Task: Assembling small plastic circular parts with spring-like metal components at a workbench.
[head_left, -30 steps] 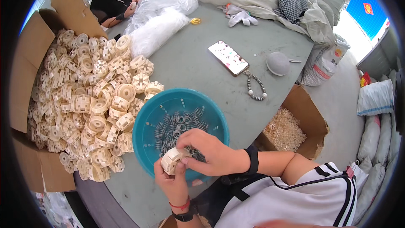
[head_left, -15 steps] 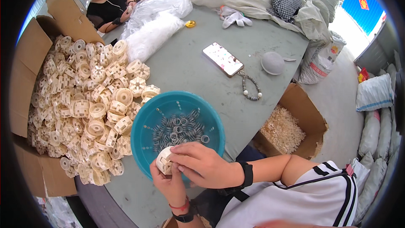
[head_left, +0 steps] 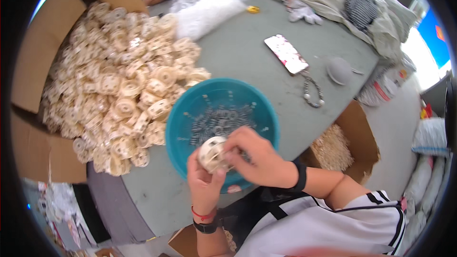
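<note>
Head view. A cream, round, spool-like plastic part (head_left: 212, 153) is clamped between the two hands just above the near rim of a teal round plastic basin (head_left: 193, 109). The left hand (head_left: 204, 185) cups it from below; the right hand (head_left: 257, 157) closes its fingertips on the upper edge. The part appears light, rigid and smooth, so it is best gripped by its rim, as here. The basin holds small grey metal springs (head_left: 214, 121), probably light and easily scattered or tangled. Beside it lies a large heap of like cream parts (head_left: 119, 85), backed by brown cardboard (head_left: 38, 66). The grey-green surface (head_left: 247, 57) also carries a flat phone (head_left: 286, 54), a bead bracelet (head_left: 312, 93) and white plastic bags (head_left: 209, 0). An open carton of pale parts (head_left: 333, 147) stands below the surface edge.
</note>
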`<state>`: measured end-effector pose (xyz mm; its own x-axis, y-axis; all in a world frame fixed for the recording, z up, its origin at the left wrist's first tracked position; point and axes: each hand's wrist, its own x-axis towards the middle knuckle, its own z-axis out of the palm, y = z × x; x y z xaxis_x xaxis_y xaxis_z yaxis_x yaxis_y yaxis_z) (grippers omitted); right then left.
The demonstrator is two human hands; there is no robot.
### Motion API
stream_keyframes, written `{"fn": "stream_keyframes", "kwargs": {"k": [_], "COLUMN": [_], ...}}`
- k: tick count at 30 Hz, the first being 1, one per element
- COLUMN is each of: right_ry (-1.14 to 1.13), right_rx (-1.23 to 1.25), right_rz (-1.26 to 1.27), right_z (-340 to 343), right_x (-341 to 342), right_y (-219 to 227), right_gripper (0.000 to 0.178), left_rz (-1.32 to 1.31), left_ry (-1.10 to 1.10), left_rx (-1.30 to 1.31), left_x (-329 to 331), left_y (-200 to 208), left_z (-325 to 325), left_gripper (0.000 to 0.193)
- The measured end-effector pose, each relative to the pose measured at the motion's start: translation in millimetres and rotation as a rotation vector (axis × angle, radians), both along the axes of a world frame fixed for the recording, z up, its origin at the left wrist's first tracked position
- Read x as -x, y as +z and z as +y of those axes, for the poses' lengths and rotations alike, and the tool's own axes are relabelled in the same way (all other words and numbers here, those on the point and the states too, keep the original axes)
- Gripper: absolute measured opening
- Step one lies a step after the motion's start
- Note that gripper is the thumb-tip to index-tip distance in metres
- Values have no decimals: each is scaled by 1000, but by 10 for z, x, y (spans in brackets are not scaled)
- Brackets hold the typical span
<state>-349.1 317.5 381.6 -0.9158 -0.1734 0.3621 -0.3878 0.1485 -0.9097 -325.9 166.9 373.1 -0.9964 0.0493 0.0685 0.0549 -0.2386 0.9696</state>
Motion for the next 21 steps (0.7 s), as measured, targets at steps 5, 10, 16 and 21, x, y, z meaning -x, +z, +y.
{"fn": "stream_keyframes", "kwargs": {"k": [5, 10, 16, 21], "right_ry": [124, 1, 32, -160], "right_rx": [338, 300, 150, 336], "right_rz": [-521, -205, -290, -255], "right_z": [-44, -22, 260, 828], "right_x": [105, 171, 127, 147], "right_y": [-178, -234, -175, -227], "right_gripper": [11, 10, 8, 11], "left_rz": [-144, 37, 318, -133], "left_ry": [-31, 126, 360, 176], "left_rx": [-238, 32, 830, -355], "left_x": [-15, 17, 14, 16], "left_y": [-187, -149, -132, 39], "left_z": [-135, -23, 55, -264], "left_gripper": [18, 14, 13, 27]}}
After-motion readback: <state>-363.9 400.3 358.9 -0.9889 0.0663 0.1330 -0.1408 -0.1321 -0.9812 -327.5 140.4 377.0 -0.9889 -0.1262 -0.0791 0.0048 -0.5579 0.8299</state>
